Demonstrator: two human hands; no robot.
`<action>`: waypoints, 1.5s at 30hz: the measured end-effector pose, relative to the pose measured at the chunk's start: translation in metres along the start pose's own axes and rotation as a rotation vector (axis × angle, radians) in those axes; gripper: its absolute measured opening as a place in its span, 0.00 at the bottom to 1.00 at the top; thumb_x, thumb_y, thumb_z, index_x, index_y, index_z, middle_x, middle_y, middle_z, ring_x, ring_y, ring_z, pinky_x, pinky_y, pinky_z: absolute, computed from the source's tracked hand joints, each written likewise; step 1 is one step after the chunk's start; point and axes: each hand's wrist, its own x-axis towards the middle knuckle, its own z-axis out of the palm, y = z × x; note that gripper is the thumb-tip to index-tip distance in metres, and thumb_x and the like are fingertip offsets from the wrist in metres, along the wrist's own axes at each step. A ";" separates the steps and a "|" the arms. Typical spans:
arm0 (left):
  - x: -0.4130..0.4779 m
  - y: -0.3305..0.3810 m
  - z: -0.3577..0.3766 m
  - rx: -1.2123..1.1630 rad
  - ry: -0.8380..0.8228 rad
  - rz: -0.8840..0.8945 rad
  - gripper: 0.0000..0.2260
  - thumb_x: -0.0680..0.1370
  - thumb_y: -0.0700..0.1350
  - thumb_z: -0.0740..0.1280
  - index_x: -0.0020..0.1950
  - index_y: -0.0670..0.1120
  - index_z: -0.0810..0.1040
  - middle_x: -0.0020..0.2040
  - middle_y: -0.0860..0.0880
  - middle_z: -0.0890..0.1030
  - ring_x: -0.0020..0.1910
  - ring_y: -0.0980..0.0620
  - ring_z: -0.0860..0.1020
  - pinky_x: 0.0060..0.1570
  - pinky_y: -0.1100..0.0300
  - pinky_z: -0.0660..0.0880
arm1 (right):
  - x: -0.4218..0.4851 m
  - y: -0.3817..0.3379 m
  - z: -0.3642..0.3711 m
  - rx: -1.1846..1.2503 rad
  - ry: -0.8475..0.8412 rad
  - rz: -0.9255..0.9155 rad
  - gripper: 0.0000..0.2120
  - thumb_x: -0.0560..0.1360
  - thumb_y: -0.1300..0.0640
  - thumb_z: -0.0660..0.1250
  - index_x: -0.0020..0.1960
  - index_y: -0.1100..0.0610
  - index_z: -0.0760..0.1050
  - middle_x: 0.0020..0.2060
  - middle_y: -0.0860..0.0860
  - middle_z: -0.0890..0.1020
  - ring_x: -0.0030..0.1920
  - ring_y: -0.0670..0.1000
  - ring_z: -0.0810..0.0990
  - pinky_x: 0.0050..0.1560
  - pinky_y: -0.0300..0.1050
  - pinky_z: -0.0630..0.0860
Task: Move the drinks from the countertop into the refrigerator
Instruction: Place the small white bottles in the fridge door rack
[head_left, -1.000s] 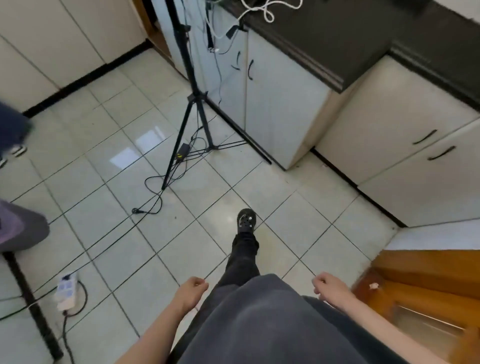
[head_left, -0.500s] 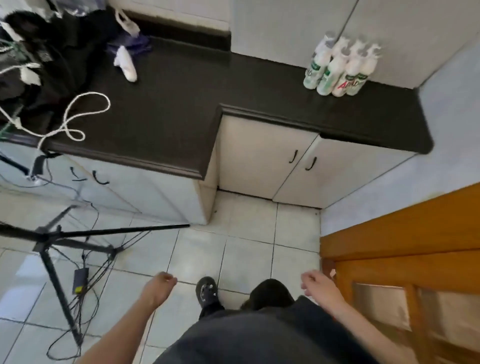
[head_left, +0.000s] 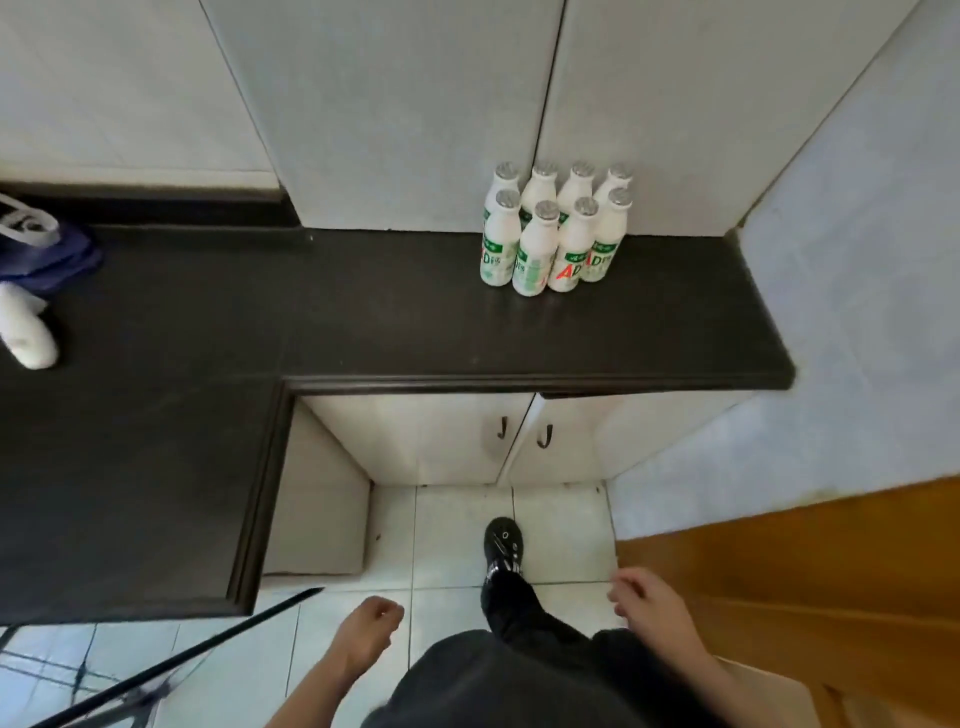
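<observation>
**Item: drinks** (head_left: 555, 234). Eight small white plastic bottles with silvery foil caps, standing upright in two rows of four and packed so that they touch. The labels are green, with large letters in green on some and red on one; the fine print is too small to read. They are at 12 to 1 o'clock in the view, at the back of the bench (head_left: 363, 322), close against the pale wall panels (head_left: 415, 104) and near the bench's right end.

**Hands.** The left hand (head_left: 371, 626) is at 7 o'clock, its fingers loosely curled and holding nothing. The right hand (head_left: 647, 597) is at 5 o'clock, its fingers loosely bent and also empty. The two are apart, low over the floor (head_left: 447, 525) and well away from the bottles.

**Surroundings.**
- The bench is dark and L-shaped, with its long arm running toward 9 o'clock.
- Two white cabinet doors (head_left: 441, 441) with dark handles are below the bench edge, at the centre.
- A black shoe (head_left: 503, 543) is on the white floor tiles at 6 o'clock, toe pointing toward the cabinets.
- An orange-brown wooden panel (head_left: 805, 561) is at 4 o'clock, just beside the right hand.
- A black tripod leg (head_left: 182, 657) slants across the floor at 8 o'clock.
- A blue bag (head_left: 47, 254) and a white object lying on its side (head_left: 26, 332) sit on the bench at 9 to 10 o'clock, well apart from the bottles.

**In the way.** The bench's front edge and the width of its top lie between the hands and the bottles.
</observation>
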 end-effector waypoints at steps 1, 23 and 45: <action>0.006 0.025 -0.001 -0.005 0.005 0.035 0.06 0.79 0.44 0.60 0.42 0.46 0.70 0.43 0.46 0.73 0.40 0.50 0.70 0.36 0.59 0.67 | 0.017 -0.019 -0.015 -0.009 0.031 -0.058 0.07 0.78 0.58 0.63 0.54 0.54 0.77 0.46 0.48 0.82 0.45 0.46 0.79 0.49 0.42 0.77; 0.056 0.354 -0.103 -0.306 0.394 0.695 0.05 0.80 0.49 0.62 0.55 0.55 0.74 0.54 0.57 0.77 0.53 0.62 0.76 0.53 0.66 0.72 | 0.135 -0.219 -0.109 -0.164 0.309 -0.404 0.18 0.77 0.54 0.64 0.66 0.50 0.69 0.58 0.44 0.76 0.54 0.40 0.75 0.51 0.33 0.71; 0.085 0.409 -0.136 0.042 0.452 0.960 0.17 0.79 0.46 0.64 0.67 0.50 0.70 0.59 0.53 0.77 0.58 0.54 0.75 0.57 0.54 0.74 | 0.166 -0.330 -0.124 -0.325 0.560 -0.771 0.20 0.77 0.55 0.63 0.68 0.53 0.69 0.66 0.48 0.72 0.65 0.50 0.71 0.62 0.39 0.66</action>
